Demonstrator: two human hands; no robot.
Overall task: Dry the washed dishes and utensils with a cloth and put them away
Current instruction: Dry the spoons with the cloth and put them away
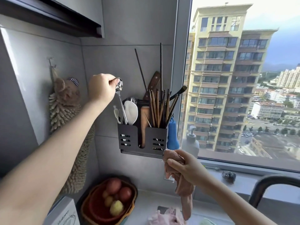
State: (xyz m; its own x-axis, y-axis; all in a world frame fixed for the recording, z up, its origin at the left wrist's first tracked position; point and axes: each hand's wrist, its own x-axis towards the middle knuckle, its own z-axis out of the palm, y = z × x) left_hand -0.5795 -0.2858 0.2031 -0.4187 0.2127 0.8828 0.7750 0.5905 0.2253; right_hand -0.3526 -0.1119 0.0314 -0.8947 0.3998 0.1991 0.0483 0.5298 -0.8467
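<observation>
The person's left hand (pixel 101 90) reaches up to the grey tiled wall and pinches the bowl end of a shiny stainless-steel spoon (pixel 121 102) between curled fingers. The spoon hangs handle-down, its lower end already inside the left compartment of the black slotted metal utensil rack (pixel 129 137) fixed to the wall. In that compartment it stands just beside a white ceramic spoon (pixel 131 112) and other metal cutlery.

A pale wooden handle (pixel 144 125) sits in the rack's middle notch, and the right compartment holds a bunch of brown wooden chopsticks (pixel 158 108), with a wooden-handled knife (pixel 153 83) behind them. A blue plastic object (pixel 172 135) hangs at the rack's right side.

The right hand (pixel 183 166) is lower, just below the rack's right corner, clenched round a bunched pink textured cloth (pixel 184 189) whose loose end dangles toward the counter.

On the wall to the left, 1 beige chenille hand towel (pixel 65 114) hangs from a hook. Below, a red-brown basket (pixel 90 202) holds several red and yellow round fruits or vegetables. A grey pump bottle (pixel 191 142) stands by the window.
</observation>
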